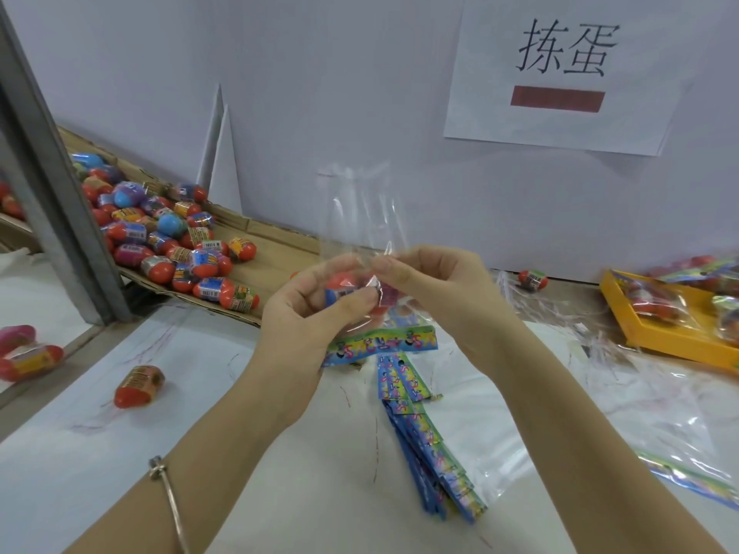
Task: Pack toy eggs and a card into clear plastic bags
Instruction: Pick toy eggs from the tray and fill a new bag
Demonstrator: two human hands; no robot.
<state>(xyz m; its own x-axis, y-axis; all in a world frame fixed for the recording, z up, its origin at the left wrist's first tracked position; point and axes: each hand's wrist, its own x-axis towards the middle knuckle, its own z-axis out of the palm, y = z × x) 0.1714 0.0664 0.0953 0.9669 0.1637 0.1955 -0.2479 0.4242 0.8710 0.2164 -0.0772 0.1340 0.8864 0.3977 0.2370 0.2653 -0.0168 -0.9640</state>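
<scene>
My left hand (304, 309) grips a red and blue toy egg (342, 287) together with a colourful card (380, 345) that sticks out below the palm. A clear plastic bag (362, 209) stands upright above both hands. My right hand (436, 289) pinches the bag's lower edge next to the egg. A row of more colourful cards (424, 445) lies on the white table below my hands.
A heap of toy eggs (160, 229) lies on flattened cardboard (272, 253) at the left. One loose egg (140, 385) lies on the table. A yellow tray (656, 337) with packed bags is at the right, with loose clear bags (624, 405) beside it.
</scene>
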